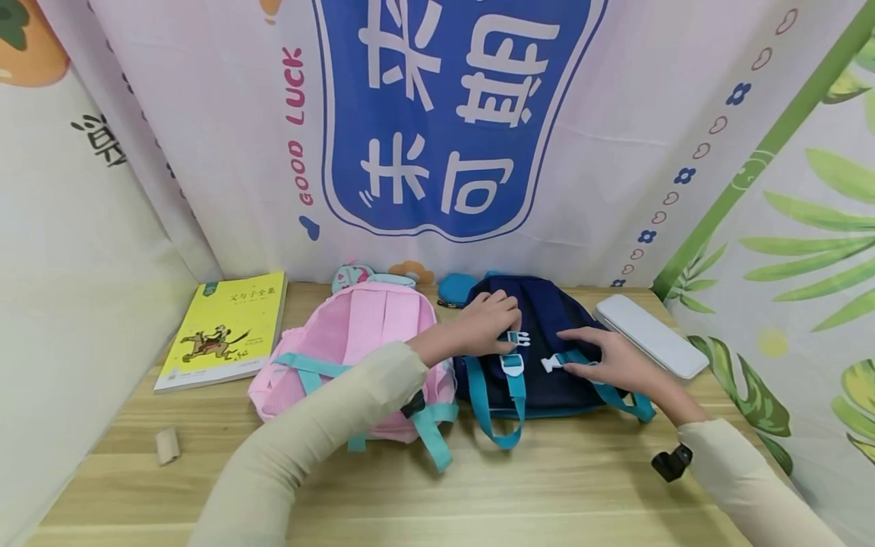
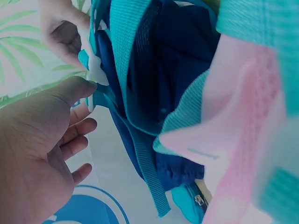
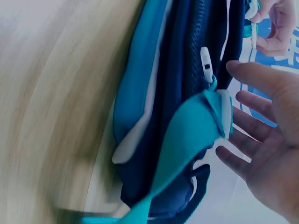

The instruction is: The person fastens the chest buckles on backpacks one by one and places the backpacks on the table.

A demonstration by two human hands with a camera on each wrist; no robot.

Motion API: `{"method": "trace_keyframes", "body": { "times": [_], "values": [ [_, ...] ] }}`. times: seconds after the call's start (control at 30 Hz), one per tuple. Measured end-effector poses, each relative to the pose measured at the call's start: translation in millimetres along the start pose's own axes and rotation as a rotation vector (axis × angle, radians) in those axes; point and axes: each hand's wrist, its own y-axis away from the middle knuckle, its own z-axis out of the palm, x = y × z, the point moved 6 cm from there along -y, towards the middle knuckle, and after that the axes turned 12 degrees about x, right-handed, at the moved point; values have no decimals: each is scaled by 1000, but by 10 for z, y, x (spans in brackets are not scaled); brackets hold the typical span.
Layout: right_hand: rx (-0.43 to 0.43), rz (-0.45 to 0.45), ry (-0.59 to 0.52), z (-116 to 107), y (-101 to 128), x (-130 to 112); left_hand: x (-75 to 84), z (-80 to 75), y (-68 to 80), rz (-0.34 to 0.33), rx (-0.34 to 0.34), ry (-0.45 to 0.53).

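Note:
A navy backpack [image 1: 547, 334] with teal straps lies back-up on the wooden table [image 1: 547, 486], right of centre. My left hand [image 1: 488, 323] reaches across and pinches a white buckle half [image 1: 519, 339] on one strap. The left wrist view shows the thumb [image 2: 77, 88] on that strap. From the right wrist view the left hand's fingers [image 3: 275, 28] are curled round the white piece. My right hand [image 1: 604, 361] lies flat on the other teal strap, fingers straight, beside the second buckle half [image 1: 552, 365]. Its spread fingers [image 3: 261, 102] show next to that buckle half [image 3: 224, 112].
A pink backpack [image 1: 355, 342] lies left of the navy one, under my left forearm. A yellow book [image 1: 222, 330] sits at the far left. A white case [image 1: 649, 334] lies at the right and a small tan block [image 1: 167, 444] near the left edge. Printed curtains close in three sides.

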Motion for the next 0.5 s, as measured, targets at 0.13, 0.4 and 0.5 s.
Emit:
{"method": "trace_keyframes", "body": {
  "times": [0.13,0.4,0.5],
  "values": [
    [10,-72,19,76,-38,-44,-82,-15,75,-15,11,59],
    [-8,-90,97,179,-42,-55,-170,-7,181,-41,13,128],
    [-8,-80,119,205,-44,-58,-178,18,206,-60,4,143]
  ]
}}
